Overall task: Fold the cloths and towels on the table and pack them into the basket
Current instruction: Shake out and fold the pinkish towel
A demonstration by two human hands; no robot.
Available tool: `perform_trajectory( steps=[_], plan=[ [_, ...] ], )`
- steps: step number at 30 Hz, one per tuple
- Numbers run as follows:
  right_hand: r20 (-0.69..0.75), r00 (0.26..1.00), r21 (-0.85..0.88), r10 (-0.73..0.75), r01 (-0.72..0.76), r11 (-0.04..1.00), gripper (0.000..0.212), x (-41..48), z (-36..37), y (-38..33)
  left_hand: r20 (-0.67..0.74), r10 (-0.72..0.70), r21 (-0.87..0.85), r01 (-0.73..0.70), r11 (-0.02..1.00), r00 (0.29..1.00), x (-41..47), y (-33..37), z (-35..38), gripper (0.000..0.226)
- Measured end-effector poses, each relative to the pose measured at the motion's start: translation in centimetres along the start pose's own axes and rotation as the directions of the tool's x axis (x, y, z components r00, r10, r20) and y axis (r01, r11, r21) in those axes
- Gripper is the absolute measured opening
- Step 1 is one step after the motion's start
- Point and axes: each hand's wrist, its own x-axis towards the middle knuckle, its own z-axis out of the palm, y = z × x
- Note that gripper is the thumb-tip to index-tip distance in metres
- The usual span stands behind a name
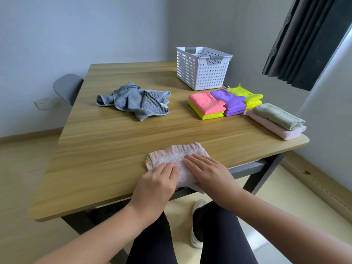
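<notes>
A folded pale pink towel (177, 154) lies at the near edge of the wooden table (118, 134). My left hand (159, 181) and my right hand (208, 173) both press flat on it, fingers straight. A crumpled grey-blue towel (136, 101) lies unfolded in the middle left. Folded small cloths sit at the right: a pink one (205, 102) on a yellow one, a purple stack (231, 101) and a yellow-green stack (247, 96). A folded green towel (278, 116) rests on a folded pink towel (280, 131) at the right edge. The white perforated basket (202, 71) stands at the far right, its inside hidden.
A grey chair (67, 88) stands beyond the table's left side. Dark curtains (304, 40) hang at the upper right. My legs and a white shoe (197, 225) are below the table's near edge.
</notes>
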Motion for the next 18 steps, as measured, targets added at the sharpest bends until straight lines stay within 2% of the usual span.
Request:
perform_trajectory(
  steps=[3,6,7,9,11,12,13,14,16,17,18],
  plan=[
    [0.073,0.997,0.069,0.038,-0.043,0.997,0.05,-0.1,-1.1,-0.3,0.12,-0.015,-0.084,0.026,0.996,0.993,0.0,-0.3,-1.8,0.036],
    [0.307,0.939,0.142,0.154,-0.205,0.968,0.021,1.5,-3.8,-0.1,0.297,-0.106,-0.139,0.153,0.978,0.949,2.1,-1.1,-5.4,0.016],
    [0.385,0.903,0.161,0.192,-0.271,0.949,0.015,2.4,-4.8,0.4,0.326,-0.127,-0.202,0.2,0.959,0.937,3.2,-1.8,-6.0,0.014],
    [0.451,0.861,0.284,0.235,-0.388,0.877,0.01,4.6,-6.6,1.8,0.427,-0.102,-0.333,0.261,0.906,0.899,5.8,-4.1,-6.8,0.015],
    [0.473,0.835,0.4,0.281,-0.488,0.776,0.016,6.5,-8.0,3.7,0.521,-0.076,-0.489,0.371,0.79,0.85,8.6,-6.7,-7.6,0.02],
    [0.487,0.811,0.469,0.324,-0.556,0.687,0.018,7.3,-8.4,4.7,0.539,-0.104,-0.575,0.455,0.68,0.836,9.7,-8.0,-7.8,0.024],
    [0.519,0.777,0.569,0.356,-0.625,0.535,0.017,7.9,-8.6,5.6,0.568,-0.151,-0.643,0.551,0.532,0.809,10.6,-9.2,-7.6,0.026],
    [0.567,0.741,0.675,0.359,-0.668,0.314,0.017,8.2,-8.5,6.3,0.603,-0.198,-0.691,0.63,0.356,0.773,11.3,-10.0,-7.2,0.025],
    [0.651,0.693,0.753,0.31,-0.642,-0.147,0.027,8.7,-7.8,7.4,0.663,-0.269,-0.721,0.693,0.021,0.698,12.5,-10.9,-6.1,0.016],
    [0.679,0.671,0.733,0.299,-0.603,-0.313,0.032,8.7,-7.2,7.6,0.681,-0.295,-0.719,0.688,-0.096,0.67,12.8,-11.0,-5.4,0.013],
    [0.697,0.646,0.711,0.311,-0.569,-0.412,0.038,8.9,-6.4,7.9,0.688,-0.321,-0.719,0.672,-0.178,0.651,13.2,-11.1,-4.5,0.011]
  ],
)
